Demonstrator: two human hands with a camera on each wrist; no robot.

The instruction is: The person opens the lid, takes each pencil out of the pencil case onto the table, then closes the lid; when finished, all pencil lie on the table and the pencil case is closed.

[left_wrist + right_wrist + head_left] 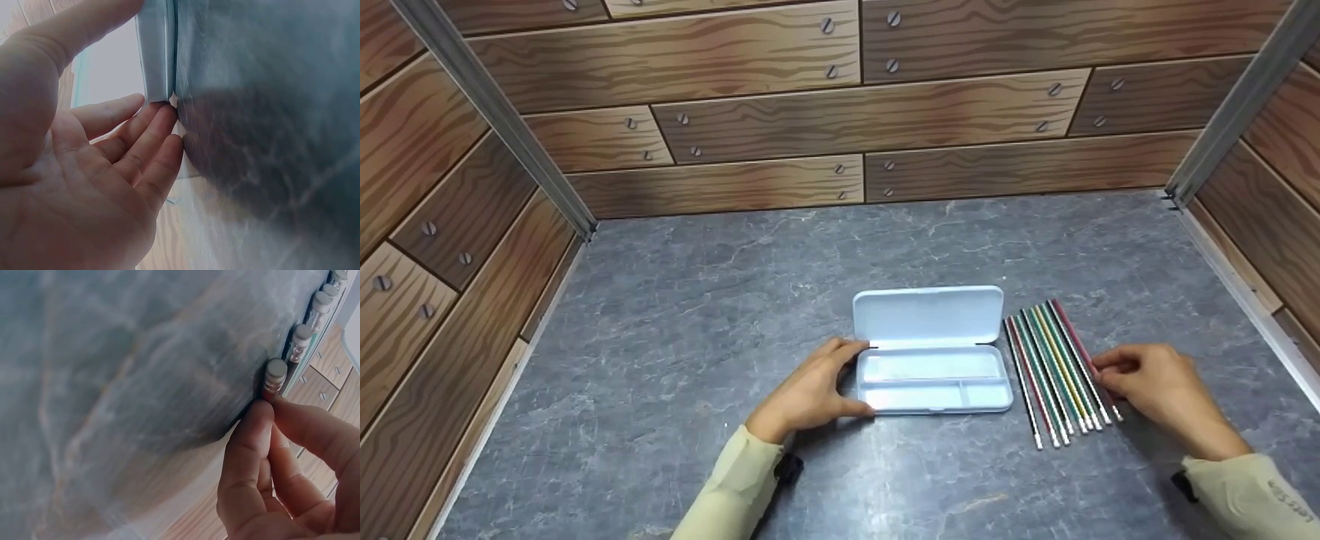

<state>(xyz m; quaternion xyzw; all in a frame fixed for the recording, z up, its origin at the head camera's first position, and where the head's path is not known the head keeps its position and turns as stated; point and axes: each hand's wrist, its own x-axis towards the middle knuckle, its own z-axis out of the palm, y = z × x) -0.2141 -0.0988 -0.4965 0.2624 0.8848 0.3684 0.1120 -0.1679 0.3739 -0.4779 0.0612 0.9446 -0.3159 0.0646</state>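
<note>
A light blue plastic pencil case (931, 381) lies with its lid (928, 316) raised at the back; its compartments look bare. My left hand (810, 386) holds the case's left end, thumb at the front corner and fingers near the hinge. In the left wrist view, fingertips meet the case's side wall (154, 56). To the right of the case, several pencils (1062, 364) in mixed colours lie side by side, eraser ends towards me. My right hand (1159, 386) pinches the outermost red pencil (1072, 332) between thumb and fingers. Its eraser (275, 371) shows in the right wrist view.
The grey marbled tabletop (697, 300) spreads around the case and pencils. Wood-patterned panels (757, 135) stand at the back and both sides, with metal corner posts (1230, 112) between them.
</note>
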